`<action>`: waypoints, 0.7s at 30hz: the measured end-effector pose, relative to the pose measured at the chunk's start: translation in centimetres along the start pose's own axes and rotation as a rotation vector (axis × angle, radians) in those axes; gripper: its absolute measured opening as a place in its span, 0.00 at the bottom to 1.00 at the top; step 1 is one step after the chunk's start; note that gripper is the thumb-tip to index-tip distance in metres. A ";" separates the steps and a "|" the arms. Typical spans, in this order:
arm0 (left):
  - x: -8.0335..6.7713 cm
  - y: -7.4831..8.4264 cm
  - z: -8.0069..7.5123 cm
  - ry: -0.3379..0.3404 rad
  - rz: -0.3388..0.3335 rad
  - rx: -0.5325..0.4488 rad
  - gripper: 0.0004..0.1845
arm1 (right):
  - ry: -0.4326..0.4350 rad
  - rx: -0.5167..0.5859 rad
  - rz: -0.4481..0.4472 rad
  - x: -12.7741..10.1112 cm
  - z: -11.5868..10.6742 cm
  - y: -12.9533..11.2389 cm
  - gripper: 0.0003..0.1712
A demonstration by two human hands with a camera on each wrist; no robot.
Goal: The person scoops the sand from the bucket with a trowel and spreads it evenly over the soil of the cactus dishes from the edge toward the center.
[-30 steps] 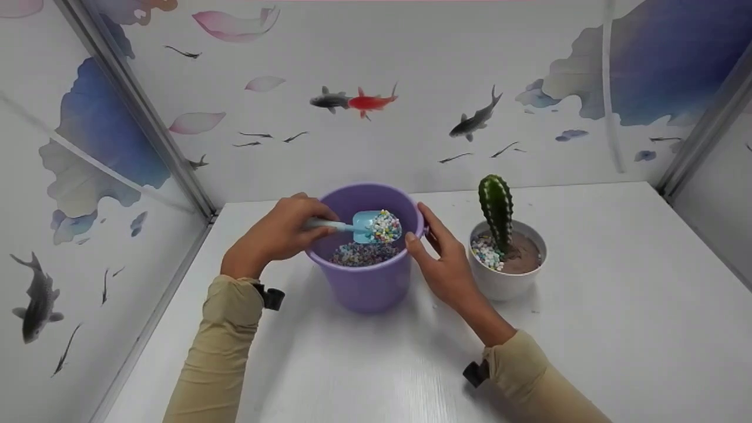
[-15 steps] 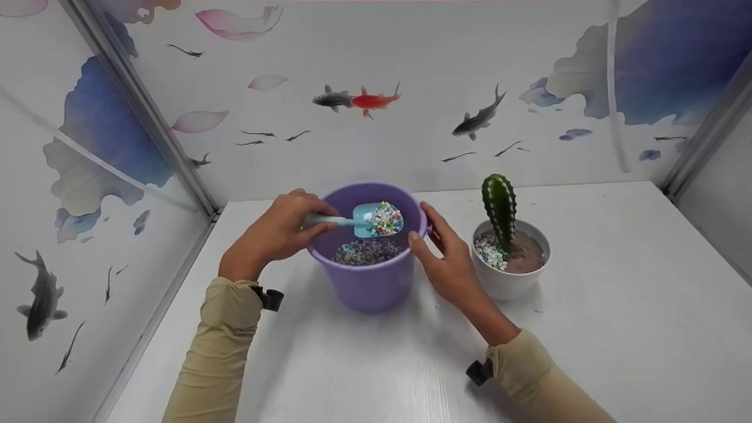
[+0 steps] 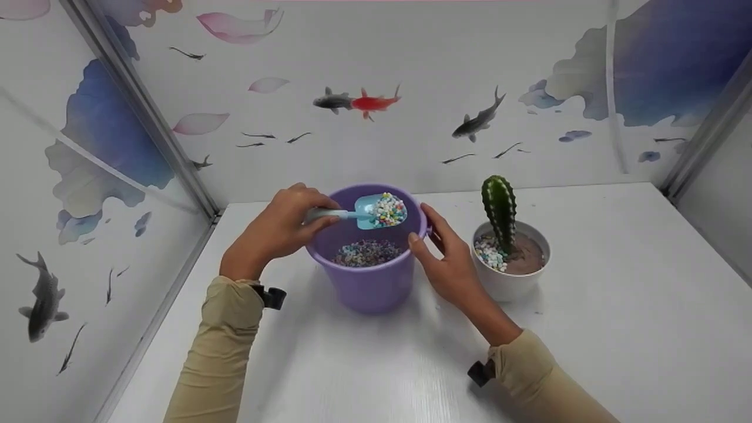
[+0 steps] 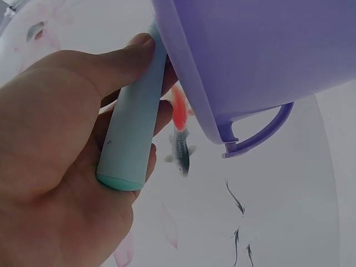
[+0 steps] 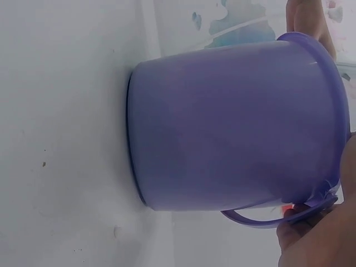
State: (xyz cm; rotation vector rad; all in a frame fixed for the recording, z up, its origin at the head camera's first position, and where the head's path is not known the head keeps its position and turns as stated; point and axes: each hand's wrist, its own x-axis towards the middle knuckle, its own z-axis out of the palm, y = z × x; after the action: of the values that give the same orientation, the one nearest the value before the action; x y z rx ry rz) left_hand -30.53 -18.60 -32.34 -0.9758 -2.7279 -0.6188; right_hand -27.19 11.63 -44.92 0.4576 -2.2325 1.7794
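Note:
My left hand (image 3: pixel 279 229) grips the pale handle (image 4: pixel 133 122) of a small light-blue scoop (image 3: pixel 364 205), thumb on one side and fingers behind. Its blade carries a heap of multicoloured pebbles (image 3: pixel 389 210) and hangs level over the mouth of a purple bucket (image 3: pixel 370 288). More small coloured pebbles (image 3: pixel 367 254) lie at the bottom of the bucket. With thumb and fingers, my right hand (image 3: pixel 449 264) holds the bucket's right rim beside its handle joint. The bucket's purple handle (image 5: pixel 261 222) hangs along the far side, partly behind my right fingers.
To the right stands a white pot (image 3: pixel 508 285) with a green cactus (image 3: pixel 498 211); brown soil fills its right side, coloured pebbles its left. All sits on a white table (image 3: pixel 376 376). White panels (image 3: pixel 376 53) painted with fish enclose the back and sides.
The left hand has raised the pebble-laden scoop slightly, from within the bucket's mouth toward its far rim. The right hand keeps its hold on the rim.

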 end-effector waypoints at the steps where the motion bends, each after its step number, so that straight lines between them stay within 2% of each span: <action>1: 0.1 0.1 0.0 0.006 0.005 0.002 0.11 | -0.001 -0.005 0.002 0.0 -0.1 0.0 0.41; 11: 0.6 0.7 0.1 0.014 0.002 -0.007 0.11 | -0.024 -0.027 0.015 0.1 -0.6 -0.4 0.43; 15: 0.8 1.0 0.2 0.017 0.011 -0.005 0.12 | -0.024 -0.033 -0.013 -0.3 -1.1 -0.6 0.42; 21: 1.0 1.5 0.1 0.023 0.026 0.005 0.11 | -0.003 -0.132 -0.087 -1.4 -2.5 -1.1 0.41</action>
State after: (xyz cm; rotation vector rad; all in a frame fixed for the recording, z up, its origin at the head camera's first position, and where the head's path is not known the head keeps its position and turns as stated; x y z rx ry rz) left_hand -30.36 -16.91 -31.63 -0.9949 -2.6918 -0.6147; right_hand -25.48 13.94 -43.95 0.5212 -2.2775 1.5792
